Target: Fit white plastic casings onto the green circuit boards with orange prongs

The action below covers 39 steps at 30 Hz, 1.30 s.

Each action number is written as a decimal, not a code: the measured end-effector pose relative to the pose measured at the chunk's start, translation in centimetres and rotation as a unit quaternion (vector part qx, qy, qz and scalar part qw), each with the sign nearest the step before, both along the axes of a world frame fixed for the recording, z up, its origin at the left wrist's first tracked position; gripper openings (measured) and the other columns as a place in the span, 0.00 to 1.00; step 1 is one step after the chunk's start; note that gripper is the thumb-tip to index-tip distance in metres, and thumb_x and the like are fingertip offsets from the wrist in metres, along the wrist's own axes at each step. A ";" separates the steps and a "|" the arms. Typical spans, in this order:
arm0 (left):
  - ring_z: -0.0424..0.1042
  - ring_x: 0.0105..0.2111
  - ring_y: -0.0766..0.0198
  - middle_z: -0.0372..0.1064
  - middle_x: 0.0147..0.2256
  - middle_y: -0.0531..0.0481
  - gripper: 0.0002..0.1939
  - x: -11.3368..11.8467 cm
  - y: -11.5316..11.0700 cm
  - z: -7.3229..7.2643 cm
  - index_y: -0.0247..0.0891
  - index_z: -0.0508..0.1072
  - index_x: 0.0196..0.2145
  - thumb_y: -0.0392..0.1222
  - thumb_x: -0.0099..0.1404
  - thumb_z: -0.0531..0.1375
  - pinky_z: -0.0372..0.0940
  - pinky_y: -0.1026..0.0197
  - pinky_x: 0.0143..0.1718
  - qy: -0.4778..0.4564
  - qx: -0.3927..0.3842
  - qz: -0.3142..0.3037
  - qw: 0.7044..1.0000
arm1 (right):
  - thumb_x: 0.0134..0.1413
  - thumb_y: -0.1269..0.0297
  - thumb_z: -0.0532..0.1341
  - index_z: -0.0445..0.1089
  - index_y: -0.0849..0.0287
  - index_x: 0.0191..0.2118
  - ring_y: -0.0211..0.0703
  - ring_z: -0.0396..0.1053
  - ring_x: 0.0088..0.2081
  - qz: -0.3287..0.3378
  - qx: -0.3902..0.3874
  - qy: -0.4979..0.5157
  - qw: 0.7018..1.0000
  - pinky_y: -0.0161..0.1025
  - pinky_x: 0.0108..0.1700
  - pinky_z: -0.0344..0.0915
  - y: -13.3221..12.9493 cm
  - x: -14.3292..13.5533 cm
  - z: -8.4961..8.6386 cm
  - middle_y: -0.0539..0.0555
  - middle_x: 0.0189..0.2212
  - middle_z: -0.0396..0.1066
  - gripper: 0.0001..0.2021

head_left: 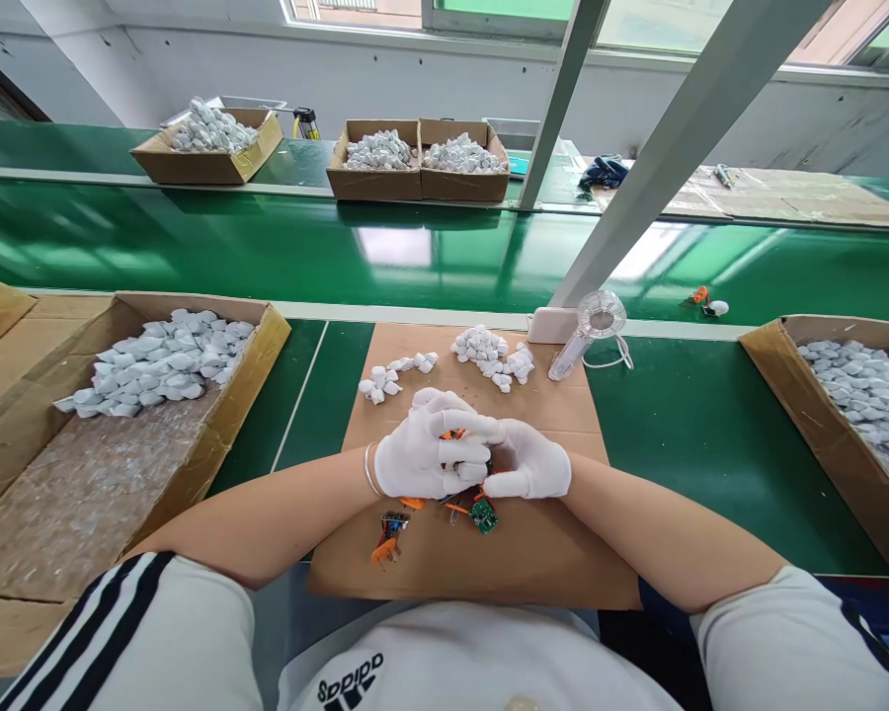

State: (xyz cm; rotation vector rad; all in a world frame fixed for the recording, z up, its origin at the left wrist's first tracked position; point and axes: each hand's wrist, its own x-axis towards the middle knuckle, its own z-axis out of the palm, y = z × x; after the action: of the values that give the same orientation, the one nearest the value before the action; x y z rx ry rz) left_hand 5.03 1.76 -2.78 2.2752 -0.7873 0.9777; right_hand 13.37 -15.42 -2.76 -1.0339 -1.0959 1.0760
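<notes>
My left hand (434,449) and my right hand (525,459), both in white gloves, meet above a brown cardboard sheet (548,553). The left fingers are curled over, with a bit of orange showing between them. Against them, the right hand is closed; what the two hold is mostly hidden. Just below the hands lies a small green circuit board (483,514) with orange pieces beside it. Another small board with orange parts (389,536) rests nearer me on the left. Beyond the hands are a small group of white plastic pieces (377,383) and a larger pile of white pieces (480,346).
A clear handheld fan (600,316) stands at the sheet's far right corner. Cardboard boxes of white pieces flank me, at left (248,395) and right (807,395). More boxes (374,185) line the far ledge. A slanted white post (659,158) rises beyond the fan.
</notes>
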 end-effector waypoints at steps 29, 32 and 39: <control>0.73 0.35 0.63 0.76 0.36 0.55 0.18 -0.3 0.3 2.1 0.46 0.64 0.43 0.45 0.55 0.64 0.58 0.55 0.40 0.020 -0.032 -0.021 0.999 | 0.44 0.60 0.71 0.64 0.62 0.32 0.39 0.70 0.30 -0.071 -0.078 0.177 0.979 0.39 0.36 0.67 -0.1 0.0 -0.7 0.50 0.28 0.72 0.16; 0.72 0.38 0.61 0.75 0.39 0.52 0.22 -0.4 0.3 2.1 0.45 0.64 0.45 0.47 0.55 0.64 0.59 0.54 0.42 0.041 -0.026 -0.018 0.999 | 0.47 0.58 0.69 0.67 0.63 0.34 0.41 0.71 0.33 -0.064 -0.090 0.143 0.983 0.41 0.39 0.68 0.2 -0.1 -0.2 0.52 0.29 0.73 0.15; 0.72 0.36 0.64 0.76 0.37 0.56 0.24 -0.2 0.2 1.6 0.47 0.63 0.46 0.49 0.54 0.66 0.59 0.56 0.40 0.000 -0.017 -0.014 1.000 | 0.48 0.57 0.68 0.64 0.61 0.31 0.40 0.69 0.31 -0.102 -0.108 0.105 0.983 0.40 0.36 0.67 0.1 -0.6 -0.2 0.51 0.28 0.71 0.15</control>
State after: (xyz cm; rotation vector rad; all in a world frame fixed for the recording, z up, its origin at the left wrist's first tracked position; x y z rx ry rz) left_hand 4.79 1.91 -1.20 2.2296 -0.7953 0.9718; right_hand 12.78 -15.29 -2.94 -1.1478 -0.6984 1.1240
